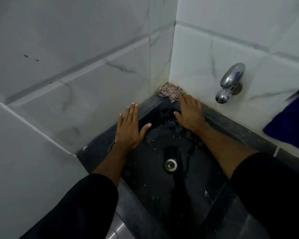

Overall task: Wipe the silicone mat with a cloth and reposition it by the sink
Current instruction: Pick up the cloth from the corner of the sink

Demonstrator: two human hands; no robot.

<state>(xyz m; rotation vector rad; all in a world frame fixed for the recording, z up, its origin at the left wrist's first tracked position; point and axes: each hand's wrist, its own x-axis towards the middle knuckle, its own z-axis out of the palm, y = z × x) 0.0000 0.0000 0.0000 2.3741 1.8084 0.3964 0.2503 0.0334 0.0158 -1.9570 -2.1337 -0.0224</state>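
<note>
cloth (169,91) | crumpled, patterned, in sink (100,152) corner | right hand (191,114) touching

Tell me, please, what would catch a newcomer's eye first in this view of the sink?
Two open hands reach into the dark sink: the left hand lies flat on its left rim, and the right hand stretches toward the patterned cloth bunched in the far corner where the tiled walls meet. A chrome tap juts from the right wall, and the metal drain shines in the basin below the hands.

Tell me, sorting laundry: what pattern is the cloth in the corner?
The cloth is pale pinkish-beige with dark line print; head view.
</note>
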